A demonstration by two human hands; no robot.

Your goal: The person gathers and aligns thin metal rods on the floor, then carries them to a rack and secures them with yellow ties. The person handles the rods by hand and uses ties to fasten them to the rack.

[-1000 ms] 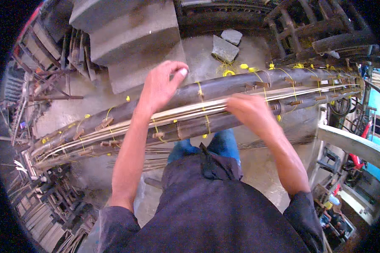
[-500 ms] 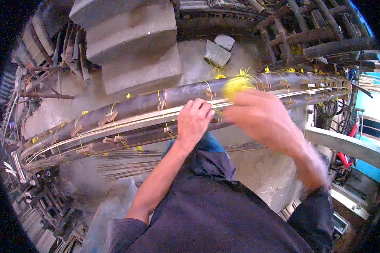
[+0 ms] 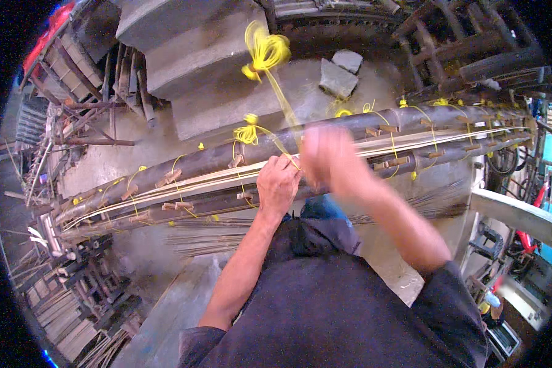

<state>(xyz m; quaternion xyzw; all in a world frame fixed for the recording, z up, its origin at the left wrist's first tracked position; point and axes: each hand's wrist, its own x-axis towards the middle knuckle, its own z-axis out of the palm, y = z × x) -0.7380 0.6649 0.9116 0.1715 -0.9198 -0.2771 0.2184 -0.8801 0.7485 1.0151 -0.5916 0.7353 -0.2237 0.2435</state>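
My left hand (image 3: 278, 186) is closed, fingertips pinching a yellow string over the pale split strips (image 3: 214, 175) that lie lengthwise between two dark bamboo-like poles (image 3: 193, 159). Beside it on the right, my right hand (image 3: 332, 156) is smeared by motion, so its fingers cannot be read. From close by that hand, yellow strands stretch up and left to a looped bundle of yellow string (image 3: 268, 50) in the air beyond the poles. A smaller yellow string coil (image 3: 246, 132) lies by the far pole, its strand reaching my left fingertips. Short wooden pegs (image 3: 168, 178) and yellow ties line the poles.
Concrete steps (image 3: 211, 80) rise beyond the poles, with grey stone blocks (image 3: 338, 80) to their right. Dark timber frames (image 3: 448, 49) stand at far right. Thin rods (image 3: 199, 240) lie on the near-left floor. A pale beam (image 3: 512, 211) stands at right.
The yellow string bundle has swung from beside my right hand up and left into the air. My right hand has moved left, close to the left one. The view has shifted slightly.
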